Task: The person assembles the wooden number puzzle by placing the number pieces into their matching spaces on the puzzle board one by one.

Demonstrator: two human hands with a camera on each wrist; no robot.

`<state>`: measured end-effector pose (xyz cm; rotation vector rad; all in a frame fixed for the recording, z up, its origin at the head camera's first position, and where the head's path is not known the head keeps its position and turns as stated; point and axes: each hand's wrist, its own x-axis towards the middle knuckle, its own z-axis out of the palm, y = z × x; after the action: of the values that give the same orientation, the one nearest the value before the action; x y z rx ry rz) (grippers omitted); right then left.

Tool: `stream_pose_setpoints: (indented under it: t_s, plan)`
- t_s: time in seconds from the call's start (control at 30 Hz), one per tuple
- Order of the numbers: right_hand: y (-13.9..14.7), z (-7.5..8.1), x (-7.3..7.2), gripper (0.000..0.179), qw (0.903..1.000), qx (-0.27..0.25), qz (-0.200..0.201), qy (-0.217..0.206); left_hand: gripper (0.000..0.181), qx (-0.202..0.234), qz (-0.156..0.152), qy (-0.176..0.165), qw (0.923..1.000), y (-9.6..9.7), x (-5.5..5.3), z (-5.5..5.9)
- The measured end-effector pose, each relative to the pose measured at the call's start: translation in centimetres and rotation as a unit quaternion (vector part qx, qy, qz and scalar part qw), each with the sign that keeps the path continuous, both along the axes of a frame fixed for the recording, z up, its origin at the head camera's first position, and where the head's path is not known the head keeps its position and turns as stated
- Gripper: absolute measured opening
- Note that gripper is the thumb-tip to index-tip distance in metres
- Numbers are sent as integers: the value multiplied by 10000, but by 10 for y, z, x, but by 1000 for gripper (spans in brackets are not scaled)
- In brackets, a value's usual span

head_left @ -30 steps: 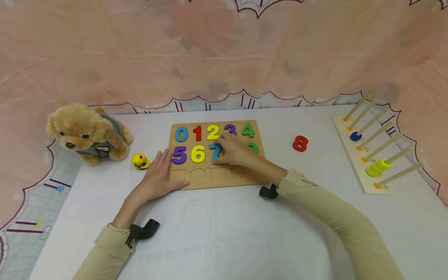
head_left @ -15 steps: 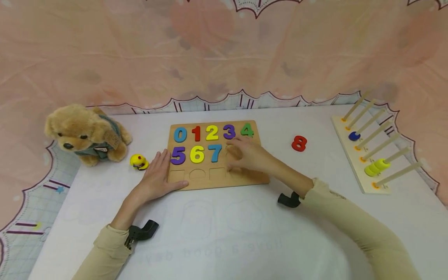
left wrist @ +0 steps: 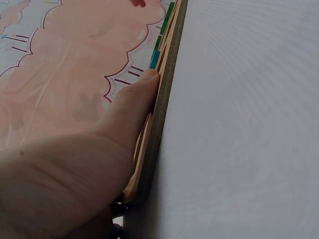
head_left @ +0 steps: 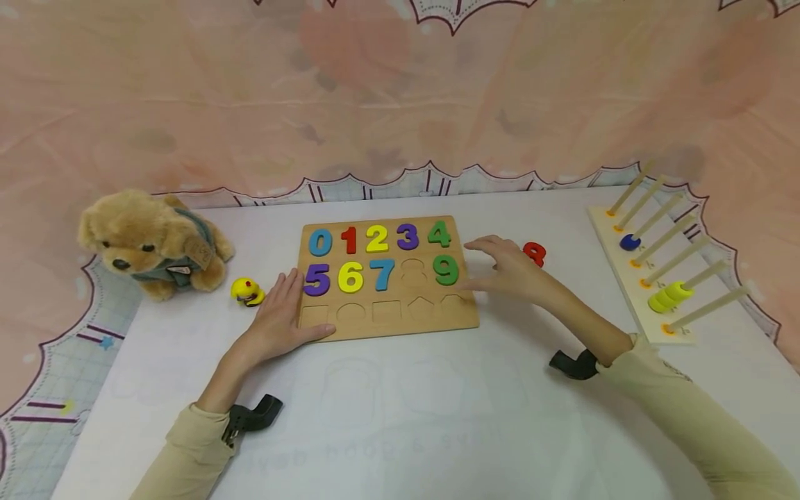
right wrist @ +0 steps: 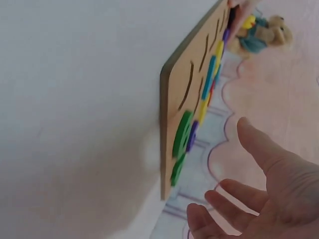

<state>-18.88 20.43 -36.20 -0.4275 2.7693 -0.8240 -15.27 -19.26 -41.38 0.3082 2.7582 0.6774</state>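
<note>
A wooden number puzzle board lies on the table, holding coloured digits in two rows. The slot between the blue 7 and the green 9 shows bare wood, as do the shape outlines in the bottom row. My left hand rests on the board's left edge, fingers straight and thumb over the near corner; the left wrist view shows the thumb along that edge. Just off the board's right side hovers my right hand, fingers spread and holding nothing. Behind it a red number 8 is partly hidden.
To the left sit a plush dog and a small yellow toy. A pegged counting stand with yellow and blue beads occupies the right side. A patterned cloth hangs behind the table.
My right hand has moved right, from over the blue 7 across the board to beside the red 8, uncovering the 3, the 9 and the vacant slot. The left hand stays put.
</note>
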Motion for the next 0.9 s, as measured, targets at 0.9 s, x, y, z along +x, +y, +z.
stream_pose_setpoints:
  t_s: [0.9]
  plan:
    - [104, -23, -36, 101, 9980, 506, -213, -313, 119, -76, -12, 5, 10000, -1, -1, -2]
